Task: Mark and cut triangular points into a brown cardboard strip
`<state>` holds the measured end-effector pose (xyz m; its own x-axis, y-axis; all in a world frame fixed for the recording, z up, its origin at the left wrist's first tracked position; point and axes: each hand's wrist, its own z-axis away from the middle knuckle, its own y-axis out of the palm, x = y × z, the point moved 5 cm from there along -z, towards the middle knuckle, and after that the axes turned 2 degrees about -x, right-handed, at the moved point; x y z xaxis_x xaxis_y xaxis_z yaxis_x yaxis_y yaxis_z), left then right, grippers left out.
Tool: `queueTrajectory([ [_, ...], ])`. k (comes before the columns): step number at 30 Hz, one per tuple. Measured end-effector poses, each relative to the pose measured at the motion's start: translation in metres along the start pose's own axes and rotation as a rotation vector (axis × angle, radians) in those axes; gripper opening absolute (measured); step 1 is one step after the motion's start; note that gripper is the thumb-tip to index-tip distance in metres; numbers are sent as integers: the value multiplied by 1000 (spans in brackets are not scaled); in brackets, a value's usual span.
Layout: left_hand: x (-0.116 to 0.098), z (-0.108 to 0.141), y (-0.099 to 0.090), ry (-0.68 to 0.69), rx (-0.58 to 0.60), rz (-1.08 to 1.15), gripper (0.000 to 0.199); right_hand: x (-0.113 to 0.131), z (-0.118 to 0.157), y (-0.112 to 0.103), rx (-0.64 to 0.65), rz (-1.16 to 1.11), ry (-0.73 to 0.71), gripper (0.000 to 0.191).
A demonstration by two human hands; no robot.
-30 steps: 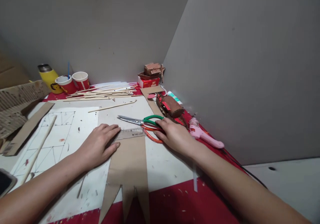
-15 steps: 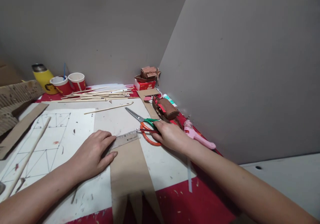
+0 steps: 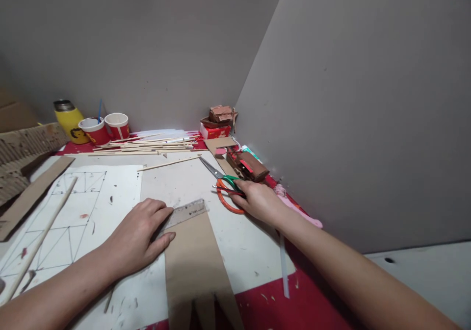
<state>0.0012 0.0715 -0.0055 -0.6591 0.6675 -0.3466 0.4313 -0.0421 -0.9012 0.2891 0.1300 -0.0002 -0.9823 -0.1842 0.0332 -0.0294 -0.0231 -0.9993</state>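
Observation:
My left hand (image 3: 147, 232) presses a clear ruler (image 3: 189, 211) down across the top of a brown cardboard strip (image 3: 195, 251), its thumb lying on the cardboard. Triangular notches show at the strip's near end. My right hand (image 3: 253, 200) is closed round the green handle of a pair of scissors (image 3: 211, 167) with green and orange handles. A thin dark pencil (image 3: 224, 189) pokes out from the same fingers, its tip toward the ruler. The scissor blades point away to the upper left, above the white paper.
Behind lie thin wooden sticks (image 3: 147, 147), two cups (image 3: 117, 125) and a yellow bottle (image 3: 69, 124). A drawn plan (image 3: 83, 207) and another cardboard strip (image 3: 35, 195) are at left. A brown model (image 3: 250, 166) and a pink glue gun (image 3: 301, 213) stand near the right wall.
My right hand, with the scissors and pencil, has moved slightly right and away from the ruler. The whole view has shifted a little. My left hand stays on the ruler.

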Motion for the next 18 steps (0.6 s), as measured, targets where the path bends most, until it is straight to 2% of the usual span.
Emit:
queueTrajectory([
  [6,-1,-1,0,-11,20,27,36,-13,-1,-5,-139,-63,15,22],
  [10,0,-2,0,-4,20,34,37,0,24,-12,-274,-206,-70,34],
  [12,0,-3,-1,6,20,37,34,18,42,-11,-269,-303,-178,33],
  [16,1,-5,-4,28,42,25,32,55,70,-2,-173,-438,-389,33],
  [18,-1,-6,-6,49,52,14,33,64,76,5,-127,-479,-425,36],
])
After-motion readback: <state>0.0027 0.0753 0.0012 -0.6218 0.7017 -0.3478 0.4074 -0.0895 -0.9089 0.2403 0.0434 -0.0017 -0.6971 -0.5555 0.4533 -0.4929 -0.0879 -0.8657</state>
